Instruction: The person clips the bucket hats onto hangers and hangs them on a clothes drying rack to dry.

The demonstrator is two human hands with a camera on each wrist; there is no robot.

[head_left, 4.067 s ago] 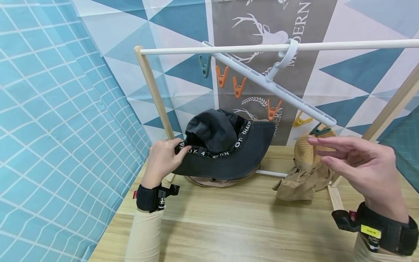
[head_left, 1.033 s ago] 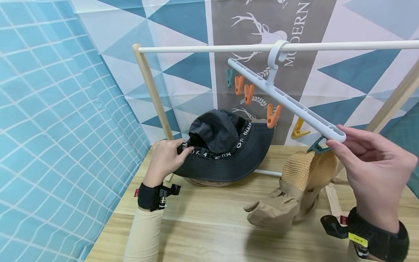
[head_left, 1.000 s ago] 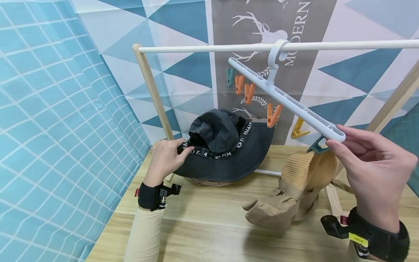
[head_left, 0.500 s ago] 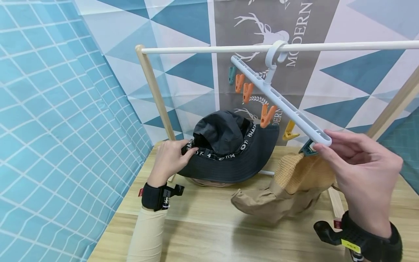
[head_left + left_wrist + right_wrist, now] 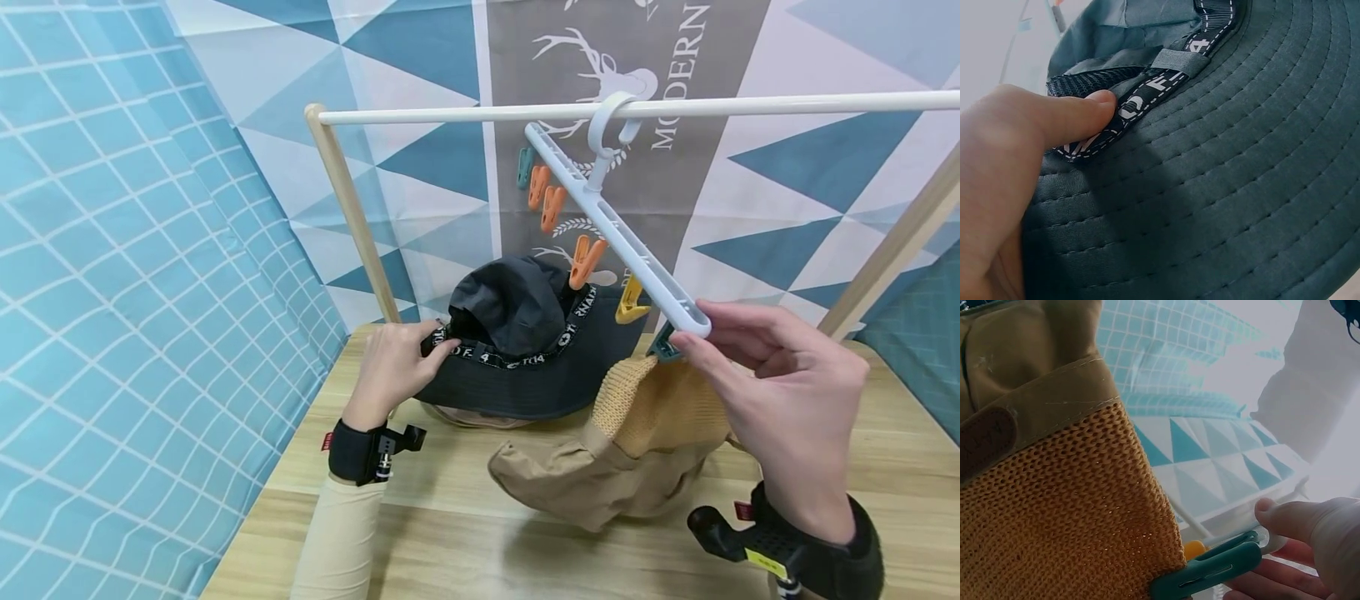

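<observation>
My left hand (image 5: 397, 367) pinches the inner band of a dark bucket hat (image 5: 517, 383), which is turned with its opening toward me. In the left wrist view the thumb presses on the lettered sweatband (image 5: 1141, 103). My right hand (image 5: 787, 383) holds the near end of a pale blue hanger (image 5: 622, 242) between thumb and fingers. The hanger hooks over a white rail (image 5: 465, 113). A teal clip (image 5: 1210, 569) under that end grips a tan hat (image 5: 600, 475) with a knitted crown, which hangs from it. Orange clips (image 5: 551, 208) and a yellow clip (image 5: 632, 302) hang along the hanger.
A wooden post (image 5: 352, 208) carries the rail at the left, and another post (image 5: 892, 250) stands at the right. Part of a beige hat (image 5: 480, 419) shows beneath the dark hat. A wood-grain table (image 5: 450, 517) lies below, with patterned cloth behind.
My right hand has gone from apart to holding the hanger's end, then swung it left and toward me, with the tan hat following. My left hand and the dark hat have shifted slightly right.
</observation>
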